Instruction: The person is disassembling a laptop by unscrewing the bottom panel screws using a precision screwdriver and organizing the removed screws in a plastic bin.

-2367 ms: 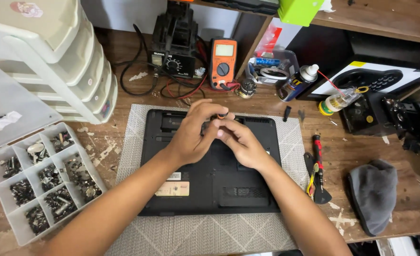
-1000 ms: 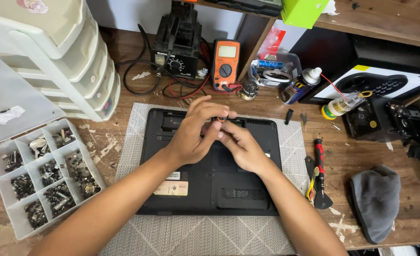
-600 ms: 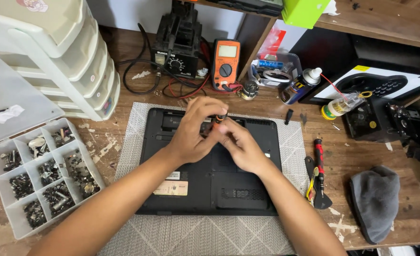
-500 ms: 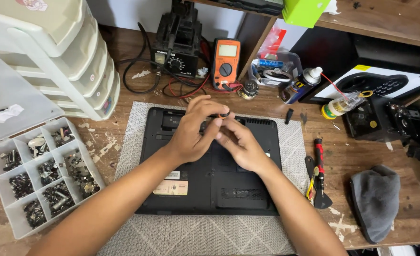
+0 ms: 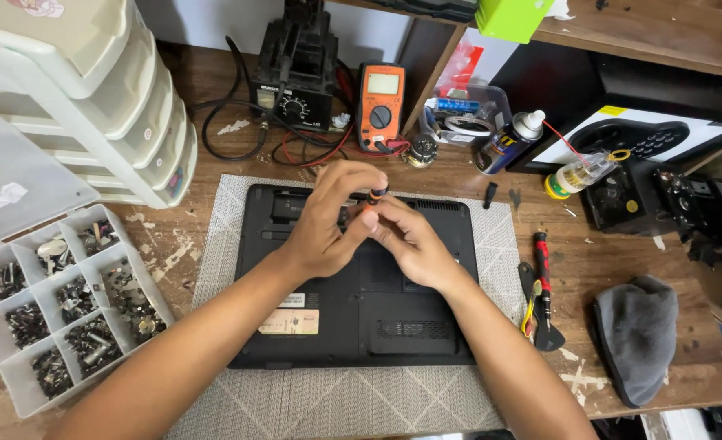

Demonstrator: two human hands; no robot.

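A black laptop (image 5: 361,318) lies upside down on a grey woven mat (image 5: 344,399). Both my hands meet over its upper middle. My left hand (image 5: 324,224) curls around a small screwdriver (image 5: 376,194) with a black and orange top, fingers pinched at its handle. My right hand (image 5: 406,240) grips the same tool from the right, thumb and forefinger on the shaft. The tip is hidden behind my fingers, so its contact with the laptop cannot be seen.
A clear compartment box of screws (image 5: 59,305) sits at left, below stacked white drawers (image 5: 108,106). Behind the mat stand a soldering station (image 5: 295,77), an orange multimeter (image 5: 379,102) and a spray can (image 5: 507,143). At right lie a red-handled tool (image 5: 542,273), a pry tool (image 5: 547,334) and a grey cloth (image 5: 638,334).
My hands stay over the same spot on the laptop. The fingers have shifted slightly around the screwdriver; nothing else has moved.
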